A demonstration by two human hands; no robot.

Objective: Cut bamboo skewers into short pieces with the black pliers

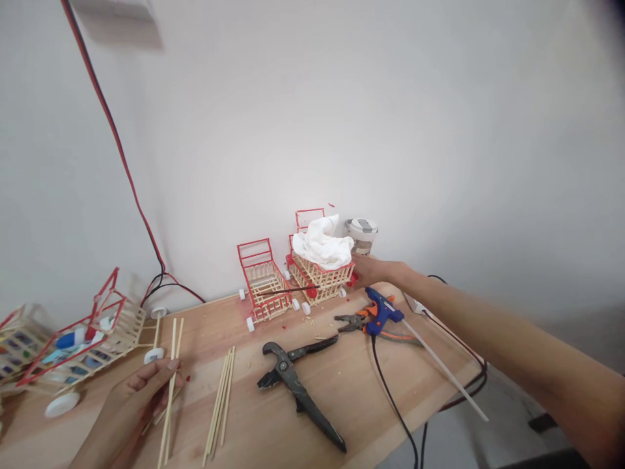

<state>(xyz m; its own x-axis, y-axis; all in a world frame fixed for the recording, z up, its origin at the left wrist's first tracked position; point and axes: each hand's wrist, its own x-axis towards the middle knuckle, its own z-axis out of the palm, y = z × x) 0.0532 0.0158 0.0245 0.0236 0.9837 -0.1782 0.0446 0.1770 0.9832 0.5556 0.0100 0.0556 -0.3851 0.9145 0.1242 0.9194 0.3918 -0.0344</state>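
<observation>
My left hand [141, 397] is at the near left of the wooden table [342, 391], fingers closed around two thin wooden sticks [170, 384] that run away from me. My right hand [374, 270] reaches far across to the back of the table and touches the side of a small stick-built cart [322, 277] with red trim and a white cloth [322, 244] in it. The right hand's fingers are hidden behind the cart. A second, empty cart [263, 283] stands just left of it.
Black pruning shears [297, 384] lie mid-table. A blue glue gun [383, 312] with a long glue stick and orange pliers [361, 320] lie at the right. Loose sticks [219, 404], a larger cart [83, 345] at the left, a jar [361, 234], and red-black wires [122, 163] on the wall.
</observation>
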